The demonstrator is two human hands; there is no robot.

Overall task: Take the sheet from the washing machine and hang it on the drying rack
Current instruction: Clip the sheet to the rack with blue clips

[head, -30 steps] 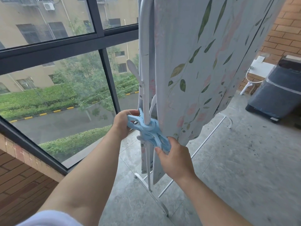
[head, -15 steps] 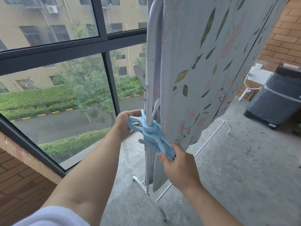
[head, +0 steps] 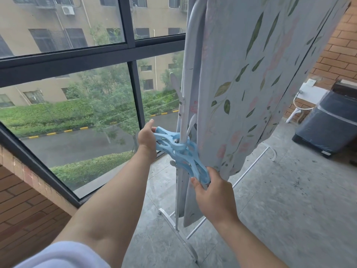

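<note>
Head camera looks down on two bare forearms reaching to a post. On the right hand the thumb presses along the near face of a blue plastic clip, and the other fingers curl round its far side, so this hand grips the clip's lower end. The left hand shows its back; its fingers wrap behind the clip's upper end and hold it, with one fingertip just showing past the plastic. Between the two hands the openwork clip runs on a slant and closes round the upright post of the drying rack. Whether it is one piece or two joined I cannot tell.

Just right of the post hangs the sheet, pale blue with green leaves and faint pink flowers. It is draped over the rack from the top of the view, its lower edge clear of the floor and touching the right hand's knuckles. A narrower fold hangs down beside the post.

Left of the rack stands a dark-framed window. Far right, well apart from the rack, sits the washing machine under a dark cover, against a brick wall. A white sleeve shows at the bottom left.
</note>
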